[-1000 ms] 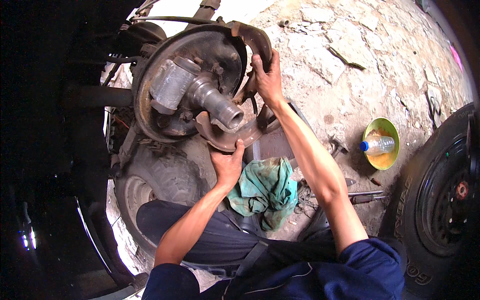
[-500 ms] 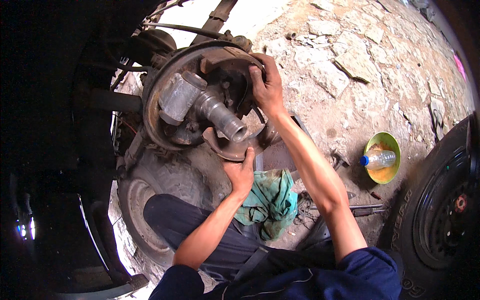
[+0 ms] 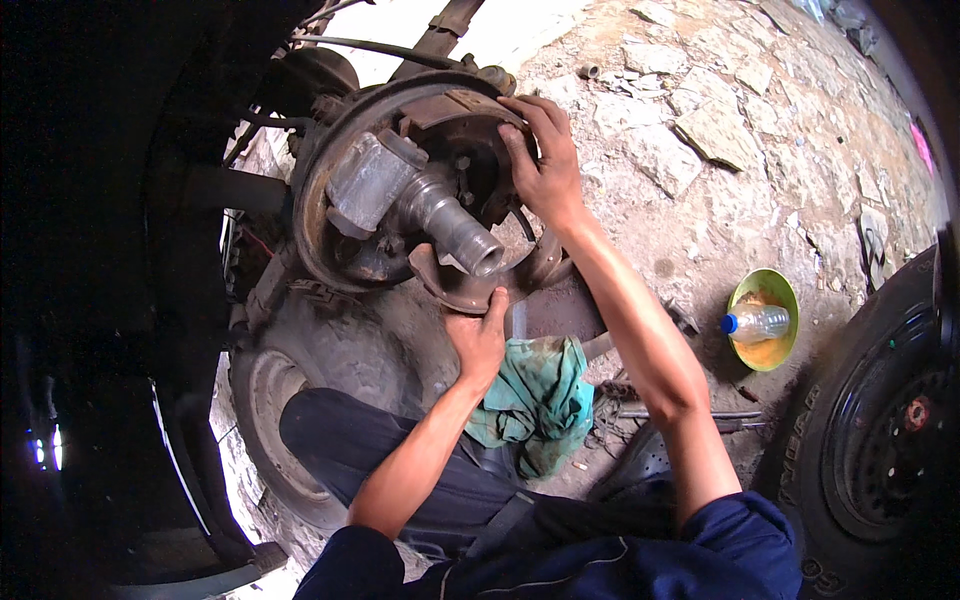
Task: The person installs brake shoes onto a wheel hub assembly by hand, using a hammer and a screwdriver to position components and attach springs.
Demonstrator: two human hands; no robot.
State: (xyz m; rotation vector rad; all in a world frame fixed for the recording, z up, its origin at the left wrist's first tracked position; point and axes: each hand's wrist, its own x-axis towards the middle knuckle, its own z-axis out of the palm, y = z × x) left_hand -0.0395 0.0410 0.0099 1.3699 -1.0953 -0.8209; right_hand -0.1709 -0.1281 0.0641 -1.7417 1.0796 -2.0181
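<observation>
A drum brake assembly, its drum off, stands in front of me, with a round rusty backing plate [image 3: 312,250] and a hollow steel spindle [image 3: 462,238] sticking out toward me. Left of the spindle sits a grey blocky cylinder [image 3: 368,185]. My left hand [image 3: 478,340] is closed on a curved lower brake shoe [image 3: 455,285], thumb on its face and fingers hidden beneath. Higher up, my right hand [image 3: 548,160] grips the outer end of an upper brake shoe [image 3: 455,110], fingers over its rim and thumb on the near side.
A green rag [image 3: 535,405] lies below my hands. To the right are a green bowl [image 3: 792,300] with a blue-capped plastic bottle [image 3: 762,322] in it, and a large wheel [image 3: 815,470]. Another tire [image 3: 275,400] lies at lower left, beside the dark vehicle body [image 3: 100,300]. Broken stone covers the ground.
The view has shifted slightly. My right hand's fingers have spread a little along the upper shoe's rim, while my left hand keeps its hold on the lower shoe.
</observation>
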